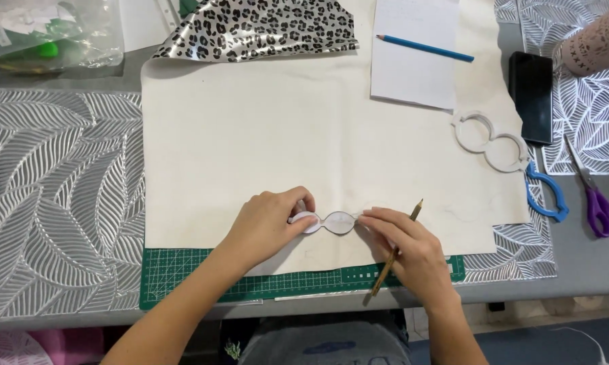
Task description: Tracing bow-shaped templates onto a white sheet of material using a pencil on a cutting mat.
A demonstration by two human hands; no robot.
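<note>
A small white paper template (pixel 331 222), shaped like two joined ovals, lies on a cream sheet of fabric (pixel 284 142). My left hand (pixel 267 222) presses its left oval flat with the fingertips. My right hand (pixel 412 253) touches the template's right end while a brown pencil (pixel 395 250) rests between its fingers, tip pointing up and away. The fabric covers most of a green cutting mat (pixel 182 274), whose front strip shows.
A leopard-print sheet (pixel 257 30) lies at the back, beside white paper (pixel 412 54) with a blue pencil (pixel 426 47). To the right sit a white double-ring cutout (pixel 490 140), a black phone (pixel 531 94), blue-handled scissors (pixel 548 196) and purple scissors (pixel 598 203). Another person's sleeve (pixel 598 37) is at top right.
</note>
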